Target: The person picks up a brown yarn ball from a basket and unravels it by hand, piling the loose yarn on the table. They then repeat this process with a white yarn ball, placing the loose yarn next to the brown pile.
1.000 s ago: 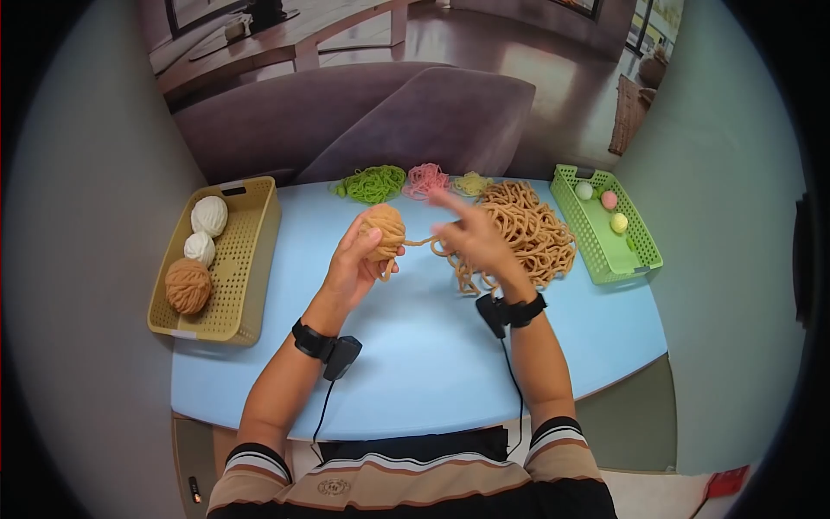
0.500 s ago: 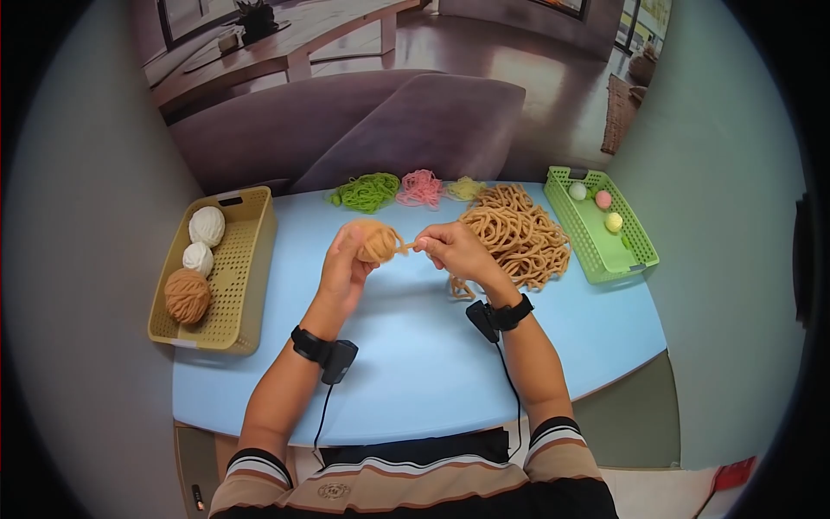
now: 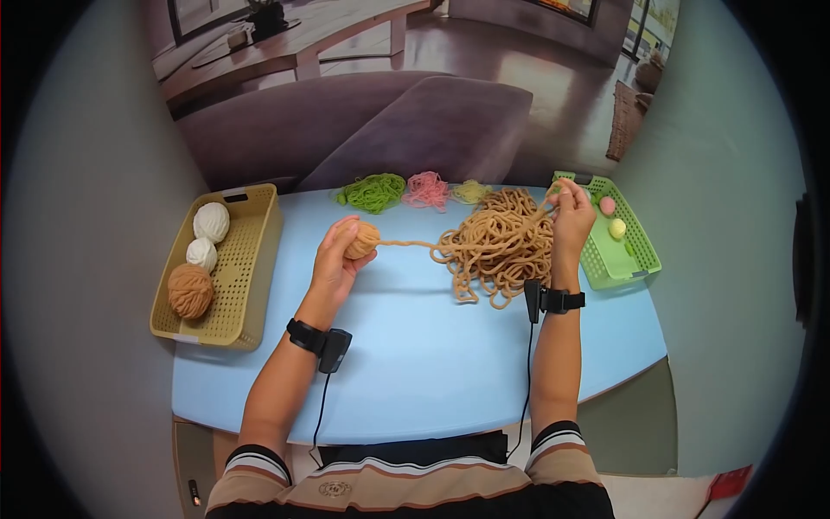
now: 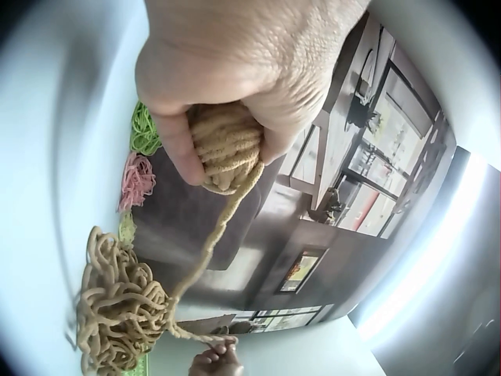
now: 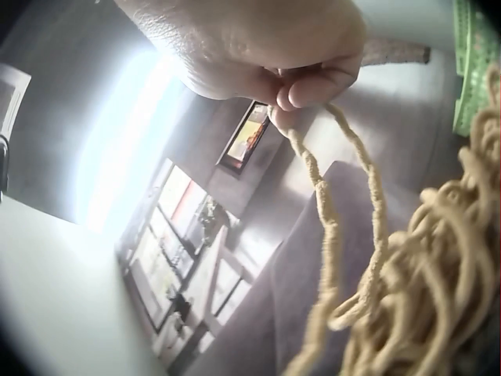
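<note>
A tan yarn ball (image 3: 361, 240) (image 4: 227, 147) is gripped between the thumb and fingers of the left hand (image 3: 335, 264) (image 4: 235, 63), held over the blue table. From the ball a strand (image 3: 406, 243) (image 4: 210, 247) runs right to a tangled heap of thick tan yarn (image 3: 497, 246) (image 4: 117, 313). Beyond the heap's right side, the right hand (image 3: 571, 225) (image 5: 266, 47) pinches the yarn with its fingertips, raised near the green basket. Two lengths of yarn (image 5: 325, 211) hang from these fingers in the right wrist view.
An olive basket (image 3: 251, 285) at the left holds two white balls (image 3: 211, 223) and a brown ball (image 3: 190, 291). Green (image 3: 372, 192), pink (image 3: 427, 190) and pale yellow yarn (image 3: 470, 192) lie along the back. A green basket (image 3: 605, 278) with small balls stands right.
The right hand has moved from beside the ball to the far right, holding yarn up. A strand now stretches between ball and heap. The left hand with the ball has shifted slightly left.
</note>
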Demonstrator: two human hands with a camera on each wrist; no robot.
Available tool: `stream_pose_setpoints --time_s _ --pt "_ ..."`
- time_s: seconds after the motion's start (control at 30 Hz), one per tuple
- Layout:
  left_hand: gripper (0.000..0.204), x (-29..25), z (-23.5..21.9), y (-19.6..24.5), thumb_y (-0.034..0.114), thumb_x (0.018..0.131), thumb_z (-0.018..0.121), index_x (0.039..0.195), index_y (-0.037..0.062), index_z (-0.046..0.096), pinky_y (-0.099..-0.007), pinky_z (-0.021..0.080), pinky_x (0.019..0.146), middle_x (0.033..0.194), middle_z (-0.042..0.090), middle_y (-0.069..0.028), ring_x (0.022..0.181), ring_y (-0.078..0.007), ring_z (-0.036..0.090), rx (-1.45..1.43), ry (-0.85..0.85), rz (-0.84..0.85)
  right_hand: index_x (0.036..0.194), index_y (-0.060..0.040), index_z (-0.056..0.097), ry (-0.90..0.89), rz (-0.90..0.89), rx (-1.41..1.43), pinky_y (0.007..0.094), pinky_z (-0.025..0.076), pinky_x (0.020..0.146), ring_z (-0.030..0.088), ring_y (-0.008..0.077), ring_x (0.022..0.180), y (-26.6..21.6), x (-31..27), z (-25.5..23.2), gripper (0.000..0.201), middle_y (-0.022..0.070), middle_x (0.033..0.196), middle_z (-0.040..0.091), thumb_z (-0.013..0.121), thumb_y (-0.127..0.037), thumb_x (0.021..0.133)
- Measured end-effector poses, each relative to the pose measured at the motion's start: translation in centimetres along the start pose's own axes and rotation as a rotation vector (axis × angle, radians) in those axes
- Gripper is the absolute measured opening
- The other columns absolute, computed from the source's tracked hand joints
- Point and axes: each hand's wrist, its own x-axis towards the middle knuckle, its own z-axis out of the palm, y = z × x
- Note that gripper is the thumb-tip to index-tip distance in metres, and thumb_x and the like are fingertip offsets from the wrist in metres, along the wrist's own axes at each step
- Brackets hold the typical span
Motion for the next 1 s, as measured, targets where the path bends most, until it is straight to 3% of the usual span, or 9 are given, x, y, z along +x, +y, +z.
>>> stream_pose_setpoints --time_s 0.13,0.3,0.33,0.47,0.63,0.77,0.87,0.97,1.0 --pt "0.044 -0.2 0.9 0.1 0.027 0.102 0.059 0.140 0.0078 0.047 -0.0334 0.061 0.088 0.123 0.062 -0.0104 0.112 -0.0211 0.066 -0.085 -0.081 0.034 0.136 0.0029 0.057 -0.119 -0.317 -0.373 0.0389 0.042 0.108 0.056 0.0319 0.127 -0.3 -1.2 2.1 0.050 0.0201 0.136 0.059 0.068 -0.013 0.090" --pt "0.046 -1.5 3.0 0.9 0.028 0.102 0.059 0.142 0.0095 0.044 -0.0321 0.061 0.088 0.126 0.062 -0.0111 0.113 -0.0230 0.066 -0.033 -0.135 0.085 0.145 0.0013 0.049 -0.946 0.104 -0.022 0.0373 0.055 0.080 0.072 0.0263 0.083 -4.4 -10.5 9.7 0.068 0.0178 0.136 0.063 0.072 -0.033 0.092" --pt "0.046 -1.6 3.1 0.9 0.028 0.102 0.059 0.142 0.0098 0.044 -0.0313 0.061 0.086 0.125 0.062 -0.0110 0.111 -0.0229 0.067 -0.016 -0.145 0.097 0.142 -0.0001 0.052 -0.976 -0.042 -0.135 0.0396 0.054 0.075 0.071 0.0277 0.078 -4.4 -11.9 10.3 0.062 0.0171 0.121 0.068 0.071 -0.032 0.093" --pt "0.049 -1.8 2.8 1.7 0.028 0.100 0.061 0.143 0.0108 0.044 -0.0275 0.062 0.072 0.118 0.065 -0.0105 0.095 -0.0207 0.072 0.106 -0.091 0.051 0.118 -0.0027 0.070 -0.931 -0.363 -0.278 0.0340 0.049 0.057 0.064 0.0141 0.059 -4.3 -13.5 11.0 0.029 0.0064 0.075 0.072 0.063 -0.021 0.098" --pt "0.049 -0.8 1.1 0.4 0.031 0.099 0.063 0.139 0.0106 0.046 -0.0247 0.059 0.060 0.109 0.067 -0.0106 0.083 -0.0181 0.071 0.147 -0.160 -0.034 0.107 -0.0023 0.074 -0.630 0.016 0.085 0.0222 0.035 0.047 0.045 0.0034 0.051 -5.7 -8.2 7.3 0.021 -0.0030 0.061 0.057 0.058 -0.013 0.100" --pt "0.046 -0.9 1.0 0.0 0.032 0.099 0.064 0.135 0.0098 0.047 -0.0245 0.058 0.060 0.109 0.066 -0.0108 0.083 -0.0184 0.071 0.119 -0.203 -0.044 0.107 -0.0010 0.073 -0.290 0.080 0.148 0.0201 0.030 0.045 0.042 -0.0002 0.050 -5.5 -4.1 3.7 0.023 -0.0063 0.059 0.051 0.055 -0.014 0.102" --pt "0.044 -0.6 0.9 -0.3 0.031 0.099 0.063 0.134 0.0098 0.047 -0.0249 0.058 0.061 0.111 0.065 -0.0114 0.085 -0.0191 0.071 0.061 -0.146 0.004 0.114 0.0005 0.072 -0.328 0.217 0.158 0.0222 0.037 0.047 0.049 0.0032 0.052 -2.9 -1.3 1.0 0.024 -0.0022 0.063 0.059 0.057 -0.011 0.099" --pt "0.045 -0.8 1.2 0.1 0.031 0.099 0.062 0.135 0.0098 0.046 -0.0250 0.058 0.062 0.112 0.065 -0.0116 0.086 -0.0195 0.071 0.043 -0.147 -0.012 0.125 0.0009 0.067 -0.453 0.044 -0.312 0.0278 0.047 0.054 0.057 0.0088 0.058 0.9 -0.6 1.1 0.034 0.0057 0.076 0.069 0.060 -0.008 0.093" --pt "0.045 -0.8 1.3 0.2 0.031 0.100 0.062 0.135 0.0097 0.045 -0.0256 0.058 0.062 0.112 0.065 -0.0117 0.085 -0.0198 0.071 0.044 -0.164 -0.023 0.137 -0.0013 0.059 -0.500 -0.229 -0.676 0.0316 0.052 0.064 0.062 0.0133 0.068 1.7 -1.0 1.1 0.049 0.0119 0.099 0.073 0.060 -0.007 0.089"
